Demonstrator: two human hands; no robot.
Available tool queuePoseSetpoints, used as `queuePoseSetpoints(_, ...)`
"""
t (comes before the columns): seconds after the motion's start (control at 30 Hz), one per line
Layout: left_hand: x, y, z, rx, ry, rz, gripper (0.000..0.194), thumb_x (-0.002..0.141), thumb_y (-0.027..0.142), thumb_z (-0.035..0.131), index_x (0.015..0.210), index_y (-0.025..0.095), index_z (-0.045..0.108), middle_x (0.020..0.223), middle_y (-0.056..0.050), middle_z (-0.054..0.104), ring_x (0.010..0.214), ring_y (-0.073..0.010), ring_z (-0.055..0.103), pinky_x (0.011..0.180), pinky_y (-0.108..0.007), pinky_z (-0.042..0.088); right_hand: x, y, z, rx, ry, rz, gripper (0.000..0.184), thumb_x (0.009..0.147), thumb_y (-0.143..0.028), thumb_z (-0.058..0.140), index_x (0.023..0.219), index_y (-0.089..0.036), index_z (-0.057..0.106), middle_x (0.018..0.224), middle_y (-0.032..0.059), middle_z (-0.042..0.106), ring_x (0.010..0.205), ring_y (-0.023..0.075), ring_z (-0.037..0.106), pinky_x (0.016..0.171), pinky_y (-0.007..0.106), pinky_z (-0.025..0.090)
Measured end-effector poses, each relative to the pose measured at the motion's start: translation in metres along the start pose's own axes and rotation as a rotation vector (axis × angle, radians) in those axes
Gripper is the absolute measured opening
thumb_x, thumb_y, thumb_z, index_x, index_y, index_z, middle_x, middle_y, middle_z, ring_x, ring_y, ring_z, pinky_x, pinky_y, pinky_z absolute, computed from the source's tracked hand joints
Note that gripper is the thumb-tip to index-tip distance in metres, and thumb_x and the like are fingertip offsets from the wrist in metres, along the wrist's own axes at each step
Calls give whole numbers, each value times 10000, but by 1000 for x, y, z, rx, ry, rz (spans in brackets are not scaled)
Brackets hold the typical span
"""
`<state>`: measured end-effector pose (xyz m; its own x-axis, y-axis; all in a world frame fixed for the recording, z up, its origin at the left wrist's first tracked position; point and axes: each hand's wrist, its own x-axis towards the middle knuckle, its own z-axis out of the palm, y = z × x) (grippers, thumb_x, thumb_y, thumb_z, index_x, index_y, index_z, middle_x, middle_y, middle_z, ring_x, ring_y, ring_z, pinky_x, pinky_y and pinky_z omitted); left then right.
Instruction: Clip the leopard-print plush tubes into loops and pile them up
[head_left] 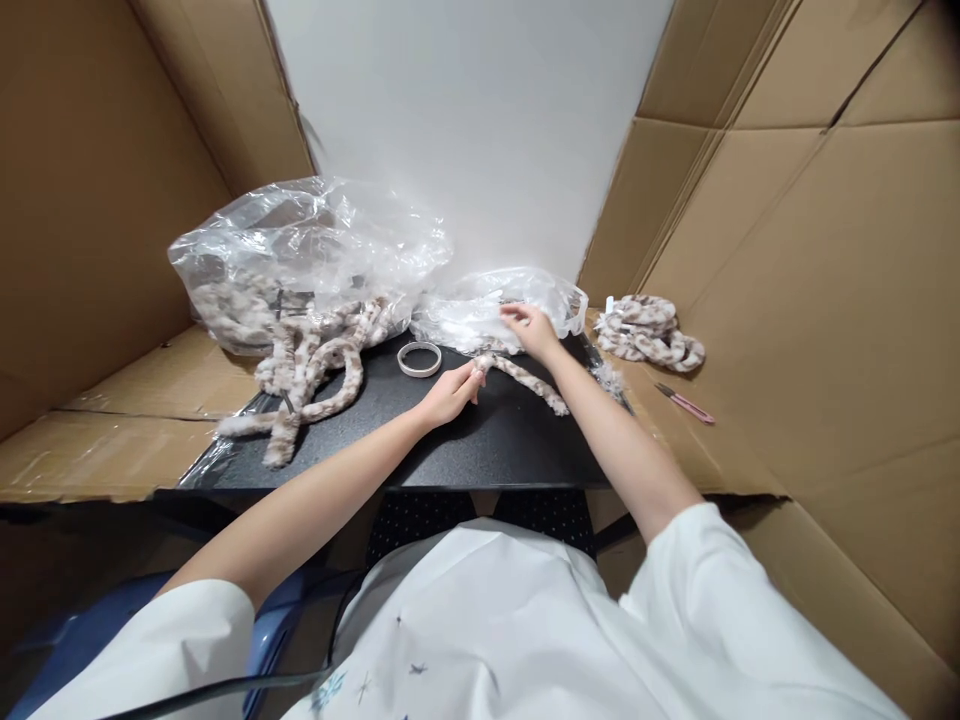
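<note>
My left hand is closed on one end of a furry, brown-spotted white strip. The strip's other end lies to the right on the black tabletop. My right hand is over a clear plastic bag at the back of the table, with its fingers stretched forward and nothing plainly visible in them. White pieces show inside that bag, too blurred to name. A roll of tape lies flat just left of my left hand.
A larger clear bag stands at back left, with furry spotted strips spilling from it. On the right cardboard lie a coiled bundle of furry strips and pink-handled snips. Cardboard walls rise on both sides.
</note>
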<state>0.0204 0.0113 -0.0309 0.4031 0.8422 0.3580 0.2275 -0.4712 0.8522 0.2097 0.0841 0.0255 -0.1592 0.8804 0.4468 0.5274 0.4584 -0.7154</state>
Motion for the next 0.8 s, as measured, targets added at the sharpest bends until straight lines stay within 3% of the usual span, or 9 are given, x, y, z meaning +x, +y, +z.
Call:
queuePoseSetpoints(0.07,3,2,-1,-144,37,-12,565,861,698,393,758,167,553,468,42,432,464,-116,450,544,-257,406,35,5,-11,-281,43,121,370,901,-214,445,1194,-143,659,1222,105,674,1091,207,625,966,338,464)
queuePoseSetpoints(0.17,4,6,-11,-217,29,-63,675,883,718,267,602,168,540,390,32,346,382,-102,378,470,-260,362,67,16,-12,-588,-159,267,399,867,-143,468,1220,-134,653,1257,116,657,1137,228,613,969,317,458)
queuePoseSetpoints(0.23,4,10,-24,-145,-27,-136,709,888,713,236,542,170,533,381,9,365,362,-99,368,425,-256,322,74,22,-4,-632,-302,289,369,764,-91,580,1100,-151,722,1158,98,708,1057,231,652,917,275,480)
queuePoseSetpoints(0.33,4,13,-48,-23,-161,-264,638,884,667,339,624,151,609,441,-10,476,347,-99,378,374,-247,279,76,27,10,-655,-447,279,344,646,-20,641,926,-173,770,1025,70,749,957,221,678,864,239,493)
queuePoseSetpoints(0.4,7,15,-62,156,-237,-311,516,891,577,417,748,141,655,525,-16,558,398,-114,443,398,-239,317,77,28,13,-683,-499,284,327,627,-19,649,895,-160,771,975,80,752,922,236,679,847,265,503)
queuePoseSetpoints(0.5,17,24,-65,626,-269,-239,312,839,433,575,790,142,677,655,-39,633,573,-157,553,538,-255,388,79,27,12,-715,-518,298,280,634,-43,654,879,-122,764,900,102,742,896,259,672,827,306,514)
queuePoseSetpoints(0.6,28,36,-41,779,-238,-110,217,774,336,662,884,150,687,821,-77,665,758,-220,595,671,-299,412,79,23,7,-712,-471,296,249,675,-74,637,886,-131,757,898,91,736,899,244,665,840,310,510)
queuePoseSetpoints(0.7,35,44,3,876,-345,260,312,772,293,668,1047,148,661,1052,-112,648,997,-267,581,831,-331,430,79,18,-1,-698,-379,282,237,757,-137,598,945,-178,738,985,70,729,953,219,653,883,318,494)
queuePoseSetpoints(0.8,43,44,49,899,-417,376,464,812,356,651,1224,153,579,1218,-124,598,1111,-282,538,896,-361,423,84,16,-18,-595,-114,211,184,809,-183,556,919,-169,703,1008,85,710,992,218,633,923,343,473)
